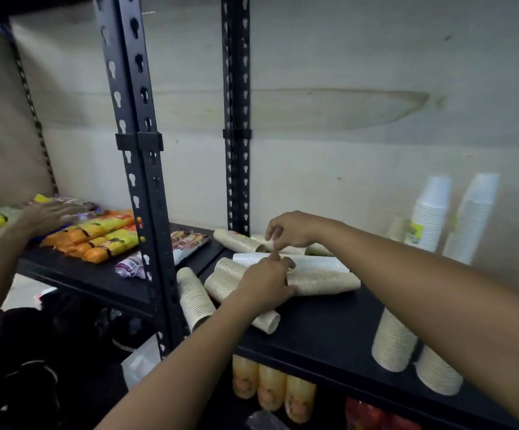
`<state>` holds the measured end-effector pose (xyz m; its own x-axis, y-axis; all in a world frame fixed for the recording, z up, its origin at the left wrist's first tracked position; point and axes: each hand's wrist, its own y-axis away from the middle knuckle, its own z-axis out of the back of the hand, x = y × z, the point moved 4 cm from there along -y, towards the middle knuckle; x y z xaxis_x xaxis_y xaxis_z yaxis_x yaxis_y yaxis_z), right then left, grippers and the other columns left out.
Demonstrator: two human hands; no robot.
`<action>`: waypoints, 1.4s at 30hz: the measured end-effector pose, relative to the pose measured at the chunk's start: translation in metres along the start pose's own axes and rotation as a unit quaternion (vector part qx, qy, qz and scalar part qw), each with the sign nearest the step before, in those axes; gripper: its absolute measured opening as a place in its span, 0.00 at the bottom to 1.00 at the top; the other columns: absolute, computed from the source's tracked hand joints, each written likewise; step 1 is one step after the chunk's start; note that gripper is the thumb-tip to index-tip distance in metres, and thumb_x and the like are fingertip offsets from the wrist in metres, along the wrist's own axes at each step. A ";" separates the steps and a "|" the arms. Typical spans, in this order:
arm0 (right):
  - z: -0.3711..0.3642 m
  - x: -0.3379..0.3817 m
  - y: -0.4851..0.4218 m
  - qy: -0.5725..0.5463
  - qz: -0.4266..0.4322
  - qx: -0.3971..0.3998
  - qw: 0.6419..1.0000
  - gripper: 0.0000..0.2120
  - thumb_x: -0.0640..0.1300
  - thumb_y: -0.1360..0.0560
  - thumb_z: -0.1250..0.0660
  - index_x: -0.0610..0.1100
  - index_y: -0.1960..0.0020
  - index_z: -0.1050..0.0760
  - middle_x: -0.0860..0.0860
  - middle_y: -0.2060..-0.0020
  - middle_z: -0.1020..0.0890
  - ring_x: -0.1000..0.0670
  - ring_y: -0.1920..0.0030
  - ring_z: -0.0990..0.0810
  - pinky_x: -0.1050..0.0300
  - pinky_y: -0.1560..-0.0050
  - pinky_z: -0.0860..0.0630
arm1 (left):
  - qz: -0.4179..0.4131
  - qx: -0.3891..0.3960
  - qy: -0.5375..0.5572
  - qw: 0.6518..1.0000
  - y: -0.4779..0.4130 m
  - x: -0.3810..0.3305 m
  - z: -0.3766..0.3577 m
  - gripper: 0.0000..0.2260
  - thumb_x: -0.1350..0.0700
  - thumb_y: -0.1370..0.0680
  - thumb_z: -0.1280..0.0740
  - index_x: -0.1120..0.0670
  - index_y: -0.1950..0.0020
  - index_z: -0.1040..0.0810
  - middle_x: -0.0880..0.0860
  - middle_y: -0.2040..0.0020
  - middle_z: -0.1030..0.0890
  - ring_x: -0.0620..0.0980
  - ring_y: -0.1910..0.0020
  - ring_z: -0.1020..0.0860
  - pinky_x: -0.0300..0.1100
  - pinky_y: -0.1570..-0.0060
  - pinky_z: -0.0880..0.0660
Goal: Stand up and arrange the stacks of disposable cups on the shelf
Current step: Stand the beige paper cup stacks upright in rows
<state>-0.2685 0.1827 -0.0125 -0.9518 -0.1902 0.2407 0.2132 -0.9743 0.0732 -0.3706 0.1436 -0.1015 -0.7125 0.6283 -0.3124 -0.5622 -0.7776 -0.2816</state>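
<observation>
Several stacks of disposable cups lie on their sides in a heap on the black shelf (320, 333): a beige stack (239, 240) at the back, a white stack (317, 262) in the middle, a long beige stack (329, 282) in front of it, and a beige stack (193, 301) hanging over the shelf's left edge. My left hand (264, 282) lies on the long beige stack with its fingers curled over it and one finger raised. My right hand (290, 231) hovers just above the heap, fingers loosely curled and holding nothing I can see.
Two tall white cup stacks (431, 212) (475, 218) stand against the wall at right; two beige stacks (393, 342) (438, 370) stand rim-down near the front edge. A black upright post (140, 156) divides the shelves. Another person's hand (47, 215) is over snack packets (103, 237). Juice bottles (270, 386) stand below.
</observation>
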 end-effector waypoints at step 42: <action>0.131 -0.051 0.142 -0.220 0.021 -0.343 0.913 0.25 0.47 0.27 0.23 0.48 0.35 0.31 0.49 0.47 0.22 0.46 0.51 0.16 0.48 0.58 0.15 | -0.017 -0.043 -0.016 0.999 0.009 -0.041 0.013 0.35 0.43 0.28 0.31 0.42 0.22 0.35 0.52 0.36 0.28 0.59 0.38 0.25 0.56 0.45 0.21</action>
<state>-0.1603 0.0699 0.1128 -0.7336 -0.3088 0.6054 -0.0841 -0.8427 -0.5318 -0.3519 0.1106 -0.0789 -0.7066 0.6529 -0.2731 -0.5498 -0.7494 -0.3690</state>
